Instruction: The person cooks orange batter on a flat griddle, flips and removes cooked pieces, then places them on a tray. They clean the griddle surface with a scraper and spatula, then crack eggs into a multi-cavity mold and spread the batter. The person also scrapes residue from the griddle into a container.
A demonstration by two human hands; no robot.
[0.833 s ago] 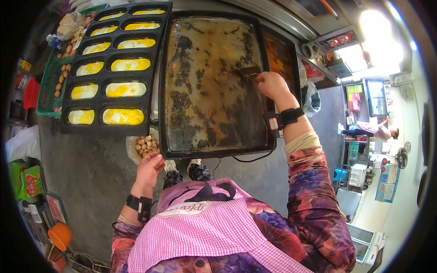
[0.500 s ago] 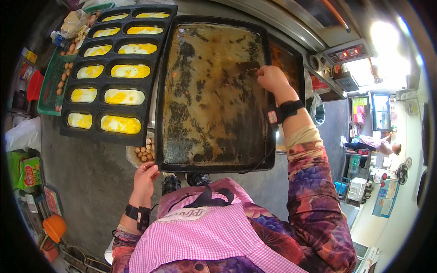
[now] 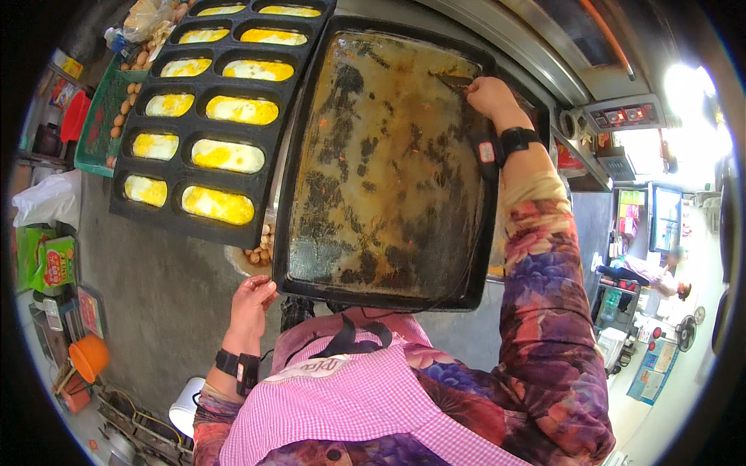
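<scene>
My right hand (image 3: 491, 99) is closed on a dark flat scraper (image 3: 451, 78) at the upper right of a large black baking tray (image 3: 303, 264). The tray's surface is oily, with dark and brown patches and small orange bits. My left hand (image 3: 252, 299) is by the tray's lower left corner, fingers loosely curled and apart, with nothing visible in them. Left of the tray lies a black mould pan (image 3: 155, 210) with several oval wells of white-and-yellow egg. Below the gap between them, a bowl of round brown items (image 3: 256, 252) is partly hidden.
A green crate (image 3: 93, 155) with eggs stands at the left, near a red basin (image 3: 75, 114), an orange bucket (image 3: 87, 357) and a white bucket (image 3: 186, 406). A metal appliance with a control panel (image 3: 622, 116) is at upper right. A person (image 3: 645, 272) is at the far right.
My right hand with the scraper has moved up and right toward the tray's top corner. The view has shifted, so pans and surroundings sit further right. My left hand stays near the lower corner.
</scene>
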